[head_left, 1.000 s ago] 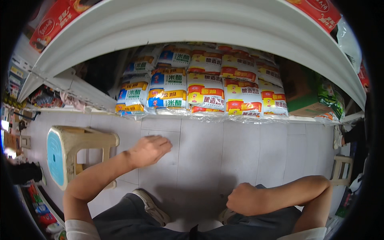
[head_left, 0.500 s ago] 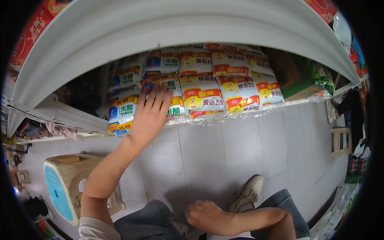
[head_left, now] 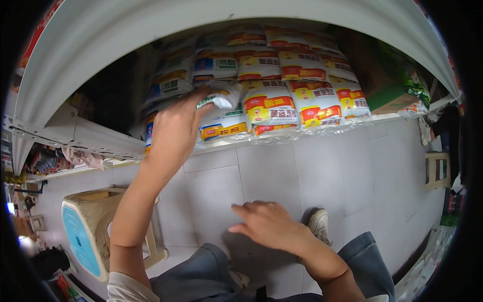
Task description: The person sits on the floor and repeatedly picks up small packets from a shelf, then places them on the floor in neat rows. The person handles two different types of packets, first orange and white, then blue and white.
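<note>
Rows of plump plastic pouches (head_left: 271,103) lie on a low shelf, stacked in layers. Those on the left are white with blue and orange; those toward the right are white with red and yellow. My left hand (head_left: 176,126) reaches over the left end of the front row, fingers closed on the crumpled upper edge of a white pouch (head_left: 221,98). Its fingertips are partly hidden behind the pouch edge. Lower down, my right hand (head_left: 266,221) hovers over the floor with thumb and forefinger apart, holding nothing.
A white upper shelf (head_left: 241,12) overhangs the pouches. Clear plastic wrap runs along the lower shelf's front edge. A green-and-brown carton (head_left: 387,93) stands to the right. On the tiled floor, a beige stool with a blue top (head_left: 78,239) lies on its side by my left arm.
My left hand has gone from lying spread on the pouches to gripping one by its edge, lifting that edge. My right hand has risen toward the shelf and loosened from a curled shape.
</note>
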`<state>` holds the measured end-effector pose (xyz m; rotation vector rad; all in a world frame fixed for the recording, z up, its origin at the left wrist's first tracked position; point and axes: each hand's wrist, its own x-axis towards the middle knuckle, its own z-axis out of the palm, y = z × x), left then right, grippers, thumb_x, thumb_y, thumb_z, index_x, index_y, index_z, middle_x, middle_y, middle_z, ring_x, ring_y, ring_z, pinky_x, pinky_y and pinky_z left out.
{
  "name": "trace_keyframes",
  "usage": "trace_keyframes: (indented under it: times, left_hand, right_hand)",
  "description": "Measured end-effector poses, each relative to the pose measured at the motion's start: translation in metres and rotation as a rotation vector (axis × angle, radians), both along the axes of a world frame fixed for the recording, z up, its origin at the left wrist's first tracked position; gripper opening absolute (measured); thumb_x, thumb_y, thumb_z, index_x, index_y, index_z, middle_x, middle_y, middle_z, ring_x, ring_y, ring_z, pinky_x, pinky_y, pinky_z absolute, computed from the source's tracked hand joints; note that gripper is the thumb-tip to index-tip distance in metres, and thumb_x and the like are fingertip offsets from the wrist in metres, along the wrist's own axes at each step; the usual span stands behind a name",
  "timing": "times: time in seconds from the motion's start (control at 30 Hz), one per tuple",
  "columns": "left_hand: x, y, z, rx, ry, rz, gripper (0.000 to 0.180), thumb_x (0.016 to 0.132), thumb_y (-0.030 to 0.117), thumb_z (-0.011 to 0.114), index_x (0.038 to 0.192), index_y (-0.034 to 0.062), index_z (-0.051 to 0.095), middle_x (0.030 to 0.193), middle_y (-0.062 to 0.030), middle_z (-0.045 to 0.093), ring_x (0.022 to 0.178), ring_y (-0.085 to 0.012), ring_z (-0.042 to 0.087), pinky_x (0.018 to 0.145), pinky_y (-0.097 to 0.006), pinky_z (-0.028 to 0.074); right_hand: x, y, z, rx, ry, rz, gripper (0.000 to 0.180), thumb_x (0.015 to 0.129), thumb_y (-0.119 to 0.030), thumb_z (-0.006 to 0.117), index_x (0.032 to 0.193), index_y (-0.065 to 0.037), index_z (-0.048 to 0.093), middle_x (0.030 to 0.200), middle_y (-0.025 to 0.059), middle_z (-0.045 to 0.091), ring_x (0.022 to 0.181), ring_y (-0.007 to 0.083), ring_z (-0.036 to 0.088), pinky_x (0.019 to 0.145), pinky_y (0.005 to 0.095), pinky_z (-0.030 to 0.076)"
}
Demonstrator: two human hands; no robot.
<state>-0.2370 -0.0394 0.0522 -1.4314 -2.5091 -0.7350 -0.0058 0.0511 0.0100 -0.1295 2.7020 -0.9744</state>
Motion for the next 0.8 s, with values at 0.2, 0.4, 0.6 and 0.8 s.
trace_keyframes:
  times: [0.2,0.4,0.6,0.8]
  left_hand:
    - [0.061,-0.053,0.009,-0.024,-0.256,-0.195,0.039,0.083,0.012,0.067,0.120,0.0006,0.063,0.120,-0.0172,0.066,0.099,-0.0325,0.068,0.082,-0.034,0.056]
    - [0.140,-0.080,-0.047,-0.344,0.046,-0.466,0.042,0.080,0.011,0.061,0.120,0.0000,0.064,0.130,-0.0172,0.060,0.121,-0.0344,0.057,0.091,-0.041,0.055]
    - [0.177,-0.084,-0.085,-0.331,-0.007,-0.531,0.043,0.086,0.025,0.062,0.120,-0.0015,0.062,0.129,-0.0188,0.057,0.126,-0.0385,0.049,0.094,-0.046,0.052]
    - [0.197,-0.095,-0.103,-0.332,-0.190,-0.743,0.036,0.087,0.023,0.063,0.113,-0.0006,0.063,0.141,-0.0187,0.047,0.129,-0.0367,0.046,0.102,-0.047,0.045]
  right_hand:
    - [-0.013,0.003,-0.036,-1.877,-0.503,-0.375,0.061,0.096,-0.046,0.057,0.140,-0.005,0.044,0.129,0.0141,0.059,0.111,0.0265,0.062,0.089,0.0417,0.054]
    - [0.012,-0.020,-0.055,-2.053,-0.786,-1.031,0.052,0.090,-0.038,0.066,0.131,-0.008,0.053,0.116,0.0105,0.063,0.104,0.0257,0.064,0.089,0.0417,0.054]
    - [0.035,-0.005,-0.098,-1.825,-0.869,-0.992,0.043,0.089,-0.025,0.068,0.126,-0.005,0.055,0.112,0.0103,0.065,0.101,0.0239,0.066,0.087,0.0390,0.055]
    - [0.021,0.019,-0.159,-1.707,-0.609,-1.039,0.041,0.092,-0.019,0.065,0.126,0.001,0.053,0.115,0.0152,0.065,0.101,0.0269,0.067,0.087,0.0428,0.058]
